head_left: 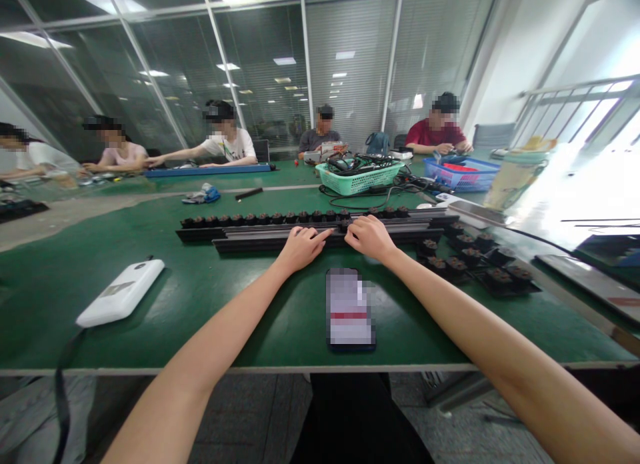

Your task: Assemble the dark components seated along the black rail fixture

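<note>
Two long black-and-grey rails (260,245) lie across the green table in front of me. Along the rear one stands a row of small black parts (277,218) with copper-coloured bits on top. My left hand (304,247) rests over the near rail, index finger stretched to the right, the other fingers bent. My right hand (370,237) is closed, its fingertips at a small black part (343,227) on the near rail, between the two hands. The hand partly hides that part. More loose black parts (470,254) lie in a group to the right of the rails.
A phone (350,309) lies before me, a white power bank (123,293) with a strap at left. Farther back are a green basket (357,179) of cables, a blue basket (463,177) and a blue-grey cloth (201,195). Several people sit along the far side.
</note>
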Demonstrator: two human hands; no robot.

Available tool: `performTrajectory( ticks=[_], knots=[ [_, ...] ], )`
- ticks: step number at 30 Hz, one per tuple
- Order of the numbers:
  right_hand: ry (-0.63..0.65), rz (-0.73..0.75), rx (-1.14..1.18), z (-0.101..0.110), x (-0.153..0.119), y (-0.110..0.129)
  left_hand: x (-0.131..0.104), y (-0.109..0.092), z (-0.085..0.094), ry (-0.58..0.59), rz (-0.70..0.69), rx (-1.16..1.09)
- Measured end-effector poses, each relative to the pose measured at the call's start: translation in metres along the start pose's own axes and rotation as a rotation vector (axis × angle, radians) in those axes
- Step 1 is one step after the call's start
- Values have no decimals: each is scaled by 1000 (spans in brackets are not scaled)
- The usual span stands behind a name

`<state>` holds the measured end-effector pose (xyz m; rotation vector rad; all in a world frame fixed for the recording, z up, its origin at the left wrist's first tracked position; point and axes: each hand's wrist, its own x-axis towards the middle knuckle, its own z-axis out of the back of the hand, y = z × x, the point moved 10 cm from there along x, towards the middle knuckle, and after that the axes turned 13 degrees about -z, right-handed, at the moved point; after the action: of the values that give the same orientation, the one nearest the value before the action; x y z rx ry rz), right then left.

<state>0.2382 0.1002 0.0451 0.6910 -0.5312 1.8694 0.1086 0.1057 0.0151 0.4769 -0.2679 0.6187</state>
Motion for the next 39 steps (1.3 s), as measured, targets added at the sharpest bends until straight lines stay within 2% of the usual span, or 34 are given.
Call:
performTrajectory(
  ticks=[21,39],
  knots=[
    [13,-58,-2,-2,3,-6,-1,1,-1,-3,1,0],
    [31,32,-82,-2,1,5,0,1,-2,-8,4,4]
  ],
)
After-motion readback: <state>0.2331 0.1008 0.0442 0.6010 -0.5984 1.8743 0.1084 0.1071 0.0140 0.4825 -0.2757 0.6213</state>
